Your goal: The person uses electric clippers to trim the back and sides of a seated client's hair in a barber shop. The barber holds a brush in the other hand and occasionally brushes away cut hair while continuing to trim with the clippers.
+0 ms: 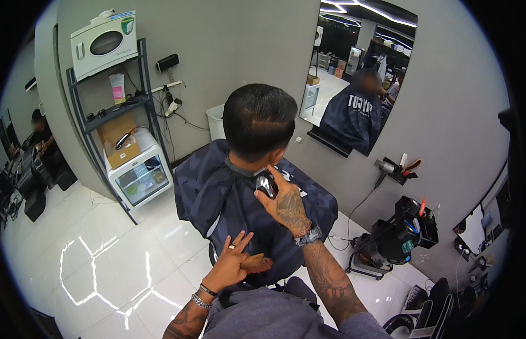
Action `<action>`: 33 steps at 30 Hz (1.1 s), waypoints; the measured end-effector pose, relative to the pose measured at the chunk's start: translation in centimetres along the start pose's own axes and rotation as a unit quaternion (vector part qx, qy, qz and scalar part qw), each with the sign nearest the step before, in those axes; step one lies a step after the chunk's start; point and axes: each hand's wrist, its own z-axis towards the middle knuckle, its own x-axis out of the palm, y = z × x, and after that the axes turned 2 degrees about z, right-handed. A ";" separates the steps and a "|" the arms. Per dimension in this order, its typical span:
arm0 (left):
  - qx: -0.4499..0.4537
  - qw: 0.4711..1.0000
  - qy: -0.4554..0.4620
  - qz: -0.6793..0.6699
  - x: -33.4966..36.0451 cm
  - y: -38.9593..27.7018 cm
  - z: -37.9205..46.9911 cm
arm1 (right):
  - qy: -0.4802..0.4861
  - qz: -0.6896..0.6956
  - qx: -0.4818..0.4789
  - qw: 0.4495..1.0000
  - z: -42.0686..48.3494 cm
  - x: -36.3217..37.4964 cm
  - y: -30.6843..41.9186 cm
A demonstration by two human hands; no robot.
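A seated person with short dark hair (256, 116) faces away from me, wrapped in a dark camouflage barber cape (212, 190). My right hand (286, 199) grips a hair clipper (266, 185) with a shiny metallic body, its head close to the right side of the nape. Lower down, my left hand (233, 262) holds a wooden-backed bristle brush (256, 263) between thumb and palm, with several fingers stretched out over the cape's back. The brush's bristles face down and toward me.
At left a metal shelf rack (144, 72) bears a white towel cabinet (104, 44); beneath stands a small glass-door fridge (140, 178). A wall mirror (331, 101) is ahead right. A hair dryer (386, 166) hangs near a black tool trolley (390, 237). A cord crosses toward the floor.
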 end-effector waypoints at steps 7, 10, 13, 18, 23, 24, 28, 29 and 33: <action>0.013 1.000 -0.023 0.004 1.4 0.7 -0.4 | -0.028 -0.062 -0.023 0.997 1.3 0.3 -1.1; 0.005 1.000 -0.026 0.000 2.0 1.1 -0.3 | -0.042 -0.059 -0.032 0.997 1.7 0.3 -1.7; 0.003 1.000 -0.024 0.005 2.2 1.2 -0.2 | -0.046 -0.045 -0.020 0.998 1.9 0.2 -2.3; 0.005 1.000 -0.025 0.002 2.2 1.2 0.0 | -0.045 -0.030 -0.003 0.999 2.2 0.0 -3.1; 0.001 0.999 -0.042 -0.008 2.4 0.9 0.1 | -0.058 0.005 -0.002 0.998 2.6 -0.1 -3.2; 0.003 0.999 -0.042 -0.005 2.4 0.9 0.0 | -0.060 0.004 0.000 0.998 2.7 -0.2 -3.2; -0.002 1.000 -0.026 0.000 2.4 1.2 0.1 | -0.052 0.032 0.006 0.998 2.9 -0.7 -2.7; -0.003 1.000 -0.027 -0.003 2.4 1.3 0.1 | -0.059 0.040 -0.004 0.997 3.0 -0.7 -2.5; -0.004 1.000 -0.024 -0.003 2.3 1.4 0.1 | -0.041 0.052 0.016 0.998 2.9 -1.3 -2.1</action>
